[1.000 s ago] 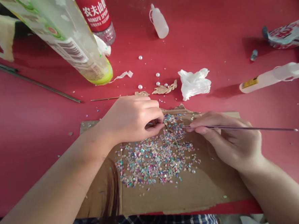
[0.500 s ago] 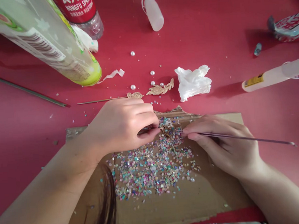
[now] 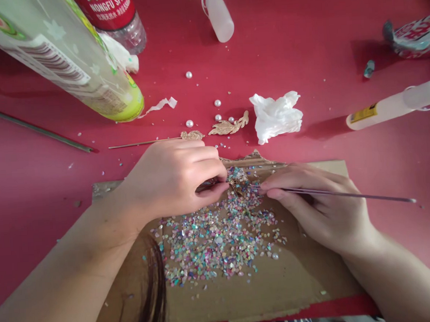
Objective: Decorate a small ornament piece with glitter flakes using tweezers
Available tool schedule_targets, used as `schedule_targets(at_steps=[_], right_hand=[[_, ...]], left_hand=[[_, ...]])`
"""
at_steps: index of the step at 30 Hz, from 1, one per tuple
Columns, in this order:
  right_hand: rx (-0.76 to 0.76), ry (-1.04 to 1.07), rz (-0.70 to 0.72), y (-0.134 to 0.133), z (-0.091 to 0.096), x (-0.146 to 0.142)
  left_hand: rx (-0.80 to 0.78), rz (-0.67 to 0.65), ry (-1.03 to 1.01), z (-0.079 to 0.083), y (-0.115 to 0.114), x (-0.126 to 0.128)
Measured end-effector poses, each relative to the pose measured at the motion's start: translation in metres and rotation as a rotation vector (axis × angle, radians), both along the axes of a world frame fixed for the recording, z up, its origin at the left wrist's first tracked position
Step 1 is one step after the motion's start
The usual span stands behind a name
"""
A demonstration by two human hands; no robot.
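Observation:
Thumb and forefinger of my left hand (image 3: 181,180) pinch a small gold filigree ornament (image 3: 234,183), partly hidden by the fingers. My right hand (image 3: 319,203) is closed round a pair of thin purplish tweezers (image 3: 333,193), whose tips point left, close to the ornament. Beneath both hands, many tiny multicoloured shell chips (image 3: 213,243) are spread over a piece of cardboard (image 3: 281,293). Just beyond my left hand lie a gold leaf-shaped piece (image 3: 228,126) and a hairpin stick (image 3: 141,143) with a gold filigree end.
A tall green-labelled bottle (image 3: 97,85) and a water bottle (image 3: 123,33) stand at the upper left. Crumpled white tissue (image 3: 278,117), several loose pearls (image 3: 218,103), a small squeeze bottle (image 3: 219,17), a glue bottle (image 3: 383,109) and a wrapper (image 3: 417,37) lie on the red table (image 3: 295,39).
The whole view has shifted very slightly. The tweezers' rear end sits a little higher and further left; both hands keep nearly the same pose.

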State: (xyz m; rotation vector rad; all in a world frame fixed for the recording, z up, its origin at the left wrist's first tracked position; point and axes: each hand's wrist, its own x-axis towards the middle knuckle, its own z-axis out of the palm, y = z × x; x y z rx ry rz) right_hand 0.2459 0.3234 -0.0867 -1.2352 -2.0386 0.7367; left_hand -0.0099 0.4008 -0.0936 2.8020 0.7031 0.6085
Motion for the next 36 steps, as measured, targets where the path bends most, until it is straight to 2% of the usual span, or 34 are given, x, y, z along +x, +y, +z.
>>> schedule_targets(at_steps=[36], right_hand=[[0.031,0.005,0.011,0.0011,-0.002,0.0011]], left_hand=[[-0.024,0.009,0.034,0.0027,0.0001,-0.0001]])
